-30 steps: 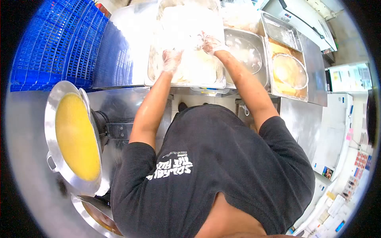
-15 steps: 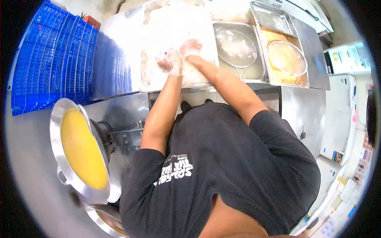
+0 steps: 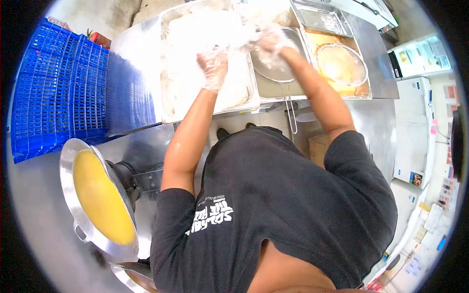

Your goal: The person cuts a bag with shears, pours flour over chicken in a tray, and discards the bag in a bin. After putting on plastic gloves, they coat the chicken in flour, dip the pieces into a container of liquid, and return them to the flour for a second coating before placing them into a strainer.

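My left hand (image 3: 213, 66), in a clear plastic glove, is over a large metal tray (image 3: 167, 105) of white powder. Its fingers look curled in; glare hides what is in them. Up and to the right is my gloved right hand (image 3: 274, 40), smeared by motion, above a round wire strainer (image 3: 279, 79). A blurred whitish patch lies beside its fingers, and I cannot tell whether it is held. The strainer sits in a metal pan (image 3: 302, 89) of cloudy liquid, its long handle reaching past the table edge toward me.
Right of the pan, another round strainer (image 3: 342, 63) rests in a tray with orange-brown contents, below a metal pan (image 3: 322, 20). Blue plastic crates (image 3: 58, 88) stand at left. A wide metal bowl of yellow liquid (image 3: 103, 195) is at lower left.
My right hand has moved right, from the powder tray to over the strainer. My left hand stays over the powder, slightly farther from me. The strainer's handle now shows fully.
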Available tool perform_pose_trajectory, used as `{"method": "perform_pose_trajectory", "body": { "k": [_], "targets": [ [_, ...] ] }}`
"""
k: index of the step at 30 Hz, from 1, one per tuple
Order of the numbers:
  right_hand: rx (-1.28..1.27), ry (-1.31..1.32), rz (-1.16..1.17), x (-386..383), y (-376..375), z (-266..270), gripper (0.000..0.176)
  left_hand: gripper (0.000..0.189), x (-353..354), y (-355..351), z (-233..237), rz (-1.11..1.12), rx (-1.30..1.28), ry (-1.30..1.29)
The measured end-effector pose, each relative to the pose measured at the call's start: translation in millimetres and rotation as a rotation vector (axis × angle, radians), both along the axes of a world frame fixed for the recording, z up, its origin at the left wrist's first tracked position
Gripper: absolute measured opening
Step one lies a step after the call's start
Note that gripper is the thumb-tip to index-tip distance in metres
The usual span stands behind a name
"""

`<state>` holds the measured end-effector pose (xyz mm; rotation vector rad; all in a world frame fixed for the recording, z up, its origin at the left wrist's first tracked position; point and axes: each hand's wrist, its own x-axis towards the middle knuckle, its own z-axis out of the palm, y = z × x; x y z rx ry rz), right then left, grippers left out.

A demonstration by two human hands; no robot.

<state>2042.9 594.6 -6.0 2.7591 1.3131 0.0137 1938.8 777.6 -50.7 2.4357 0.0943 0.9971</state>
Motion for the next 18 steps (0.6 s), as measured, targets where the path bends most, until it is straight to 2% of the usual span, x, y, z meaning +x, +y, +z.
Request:
{"method": "perform_pose_trajectory", "body": {
  "k": [1, 2, 3, 5, 6, 9, 10, 13, 14, 17, 18],
  "targets": [
    [-0.128, -0.215, 0.096, 35.7, -24.6, -25.4, 0.035, 0.021, 0.2, -10.8, 18.0, 0.007, 0.176, 0.087],
    [-0.01, -0.229, 0.177, 32.2, -40.7, -5.6, 0.035, 0.021, 2.0, -21.4, 27.6, 0.013, 0.354, 0.171],
    [0.109, -0.242, 0.255, 27.0, -52.6, 16.4, 0.036, 0.023, 8.0, -32.7, 25.4, -0.052, 0.243, 0.172],
    [-0.109, -0.106, 0.097, 43.7, -68.9, 8.9, 0.034, 0.03, 26.4, -55.3, 12.1, -0.195, 0.024, 0.173],
    [-0.216, -0.036, 0.016, 55.8, -77.2, 0.0, 0.033, 0.036, 35.6, -62.2, 3.4, -0.149, 0.449, 0.299],
    [-0.109, 0.147, -0.085, 93.3, -102.6, -59.1, 0.029, 0.039, 59.3, -96.3, -33.0, -0.243, 0.48, 0.319],
    [0.091, 0.234, -0.244, 81.2, -98.8, -61.3, 0.028, 0.038, 61.8, -100.9, -32.4, -0.391, 0.241, 0.442],
    [0.221, 0.229, -0.259, 46.0, -96.4, -45.6, 0.028, 0.034, 59.5, -129.9, -23.8, -0.421, 0.198, 0.508],
    [0.136, 0.212, -0.249, 52.8, -100.4, -54.4, 0.025, 0.031, 36.3, -135.9, 31.0, -0.344, -0.021, 0.701],
    [0.004, 0.106, -0.237, 53.4, -89.3, -48.5, 0.022, 0.028, 41.7, -137.9, 11.1, -0.273, 0.009, 0.753],
    [0.339, 0.35, -0.411, 60.7, -91.2, -57.4, 0.02, 0.021, 40.2, -133.0, 7.3, -0.231, 0.007, 0.765]
  ]
}}
